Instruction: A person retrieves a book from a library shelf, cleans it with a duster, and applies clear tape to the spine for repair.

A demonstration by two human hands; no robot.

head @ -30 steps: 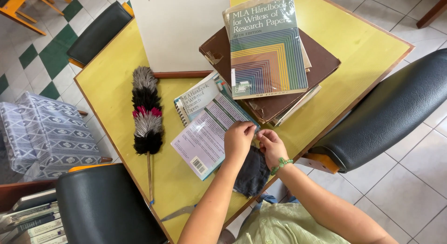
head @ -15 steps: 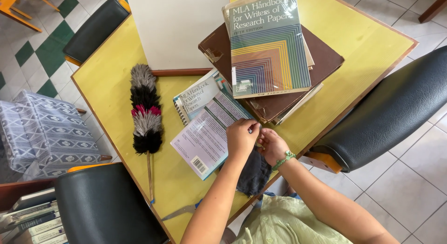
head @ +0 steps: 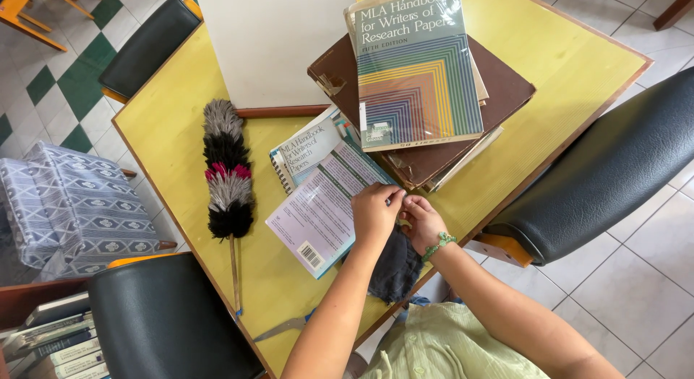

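A yellow table (head: 181, 133) with a brown wooden edge fills the middle of the head view, ringed by black padded chairs: one at the right (head: 614, 169), one at the lower left (head: 166, 321) and one at the upper left (head: 148, 43). A bench with a blue-and-white patterned cushion (head: 72, 205) stands on the green-and-white tiled floor to the left, and a row of books on a shelf (head: 50, 335) shows at the lower left corner. A white board (head: 275, 46) lies across the top of the table, just beside a stack in which a large brown hardcover (head: 499, 97) carries a paperback with a cover of nested coloured squares (head: 416, 68). Below the stack, a spiral-bound book (head: 303, 151) lies partly under a pale paperback lying back cover up (head: 318, 213), which reaches toward the near edge of the table. To the left of these books, well apart from the hands, a feather duster (head: 225, 176) in grey, black and pink lies with its thin stick pointing toward the person. A dark cloth (head: 394, 267) hangs over the near table edge under both hands. The left hand (head: 376, 214) rests on the right edge of the pale paperback, its fingers curled and pinching something too small to make out. The right hand (head: 423, 223), a green bead bracelet (head: 439, 244) at the wrist, meets it fingertip to fingertip, its fingers likewise bent in a pinch just above the cloth.
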